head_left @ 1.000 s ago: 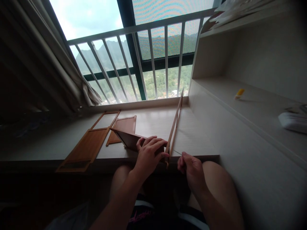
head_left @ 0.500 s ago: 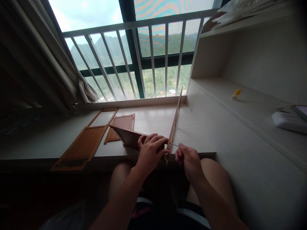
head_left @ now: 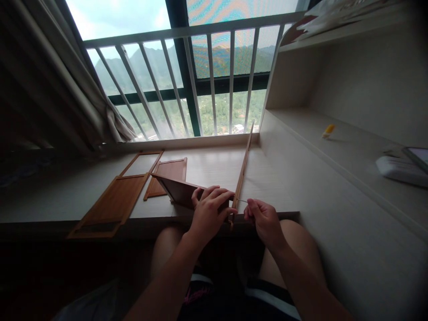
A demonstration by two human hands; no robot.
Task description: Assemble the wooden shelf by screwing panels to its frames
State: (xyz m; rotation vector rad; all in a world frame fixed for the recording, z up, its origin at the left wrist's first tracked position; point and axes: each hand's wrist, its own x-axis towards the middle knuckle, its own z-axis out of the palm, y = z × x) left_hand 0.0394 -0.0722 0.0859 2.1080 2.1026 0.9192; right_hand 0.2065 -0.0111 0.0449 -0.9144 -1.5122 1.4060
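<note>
My left hand (head_left: 210, 209) is closed around the near end of a brown wooden panel (head_left: 179, 189), its fingers reaching to an upright wooden frame (head_left: 243, 167) that stands edge-on to me. Between the thumb and fingers of my right hand (head_left: 264, 221) is a thin metal rod, which looks like a hex key (head_left: 242, 201). Its tip meets the right side of the frame, near the frame's lower end. The rod's other end is hidden in my fist. Where panel and frame meet, my left fingers cover part of the joint.
Left on the ledge (head_left: 214, 156) lie a larger wooden frame with a panel (head_left: 125, 196) and a smaller wooden panel (head_left: 170, 171). A white railing (head_left: 210, 80) borders the window. On the right-hand shelf are a small yellow item (head_left: 329, 130) and a white packet (head_left: 397, 169).
My right hand has shifted slightly left, toward the frame, and less of the rod shows. The left hand, panel and frame keep nearly the same position.
</note>
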